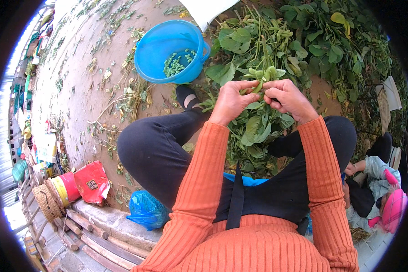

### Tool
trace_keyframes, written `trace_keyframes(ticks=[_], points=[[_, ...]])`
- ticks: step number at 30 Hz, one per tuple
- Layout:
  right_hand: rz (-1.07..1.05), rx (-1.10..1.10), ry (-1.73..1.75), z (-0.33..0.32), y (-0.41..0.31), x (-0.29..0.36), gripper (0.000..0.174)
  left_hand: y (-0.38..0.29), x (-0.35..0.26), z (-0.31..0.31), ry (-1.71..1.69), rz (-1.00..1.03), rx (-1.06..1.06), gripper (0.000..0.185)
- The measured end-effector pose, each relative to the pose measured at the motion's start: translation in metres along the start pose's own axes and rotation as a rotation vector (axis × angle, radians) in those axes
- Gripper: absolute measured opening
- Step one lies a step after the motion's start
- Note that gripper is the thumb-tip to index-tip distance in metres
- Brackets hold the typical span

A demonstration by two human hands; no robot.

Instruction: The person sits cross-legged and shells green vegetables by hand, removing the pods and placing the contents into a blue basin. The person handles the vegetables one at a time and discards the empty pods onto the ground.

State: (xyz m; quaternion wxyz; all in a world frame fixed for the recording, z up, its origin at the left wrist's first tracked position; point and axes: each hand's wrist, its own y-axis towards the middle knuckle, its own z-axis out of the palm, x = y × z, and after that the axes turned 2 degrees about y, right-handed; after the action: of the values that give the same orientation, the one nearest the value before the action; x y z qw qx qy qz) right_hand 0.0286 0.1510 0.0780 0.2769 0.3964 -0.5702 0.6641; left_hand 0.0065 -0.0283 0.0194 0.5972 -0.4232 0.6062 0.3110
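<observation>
My left hand (230, 100) pinches a green soybean pod (257, 87) between thumb and fingers. Close beside it, my right hand (289, 98) has its fingertips closed at the pod's other end. A small dark spot shows between the right hand's fingers; what it is cannot be made out. Just beyond my fingertips hangs a cluster of more pods (271, 72) on a stalk. Cut soybean plants (253, 127) with broad leaves lie beneath both hands, between my legs. Ahead to the left, a blue plastic bucket (149, 40) contains shelled green beans (173, 66) at its bottom.
A large heap of soybean plants (326, 44) spreads ahead right. A white sheet (207, 10) hangs over its edge. At left are a blue plastic bag (148, 209), a red bag (92, 183) and wooden poles (105, 248). Another person (377, 193) sits close at right.
</observation>
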Motion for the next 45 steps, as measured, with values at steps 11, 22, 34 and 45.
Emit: trace_keyframes(ticks=[11, 22, 34, 45], points=[[-0.033, 0.025, -0.054, -0.001, 0.001, 0.000, 0.016, -0.003, -0.006, 0.002, 0.135, 0.059, -0.055, 0.041], [-0.203, 0.009, -0.241, 0.000, 0.009, -0.010, 0.021, 0.004, 0.008, 0.009, -0.106, 0.003, -0.118, 0.028], [-0.072, 0.102, -0.229, -0.004, 0.007, -0.007, 0.015, 0.001, -0.001, 0.014, -0.007, -0.068, -0.134, 0.028], [-0.136, -0.259, -0.276, 0.005, 0.011, -0.005, 0.027, -0.004, -0.017, 0.015, -0.505, -0.273, 0.075, 0.032]])
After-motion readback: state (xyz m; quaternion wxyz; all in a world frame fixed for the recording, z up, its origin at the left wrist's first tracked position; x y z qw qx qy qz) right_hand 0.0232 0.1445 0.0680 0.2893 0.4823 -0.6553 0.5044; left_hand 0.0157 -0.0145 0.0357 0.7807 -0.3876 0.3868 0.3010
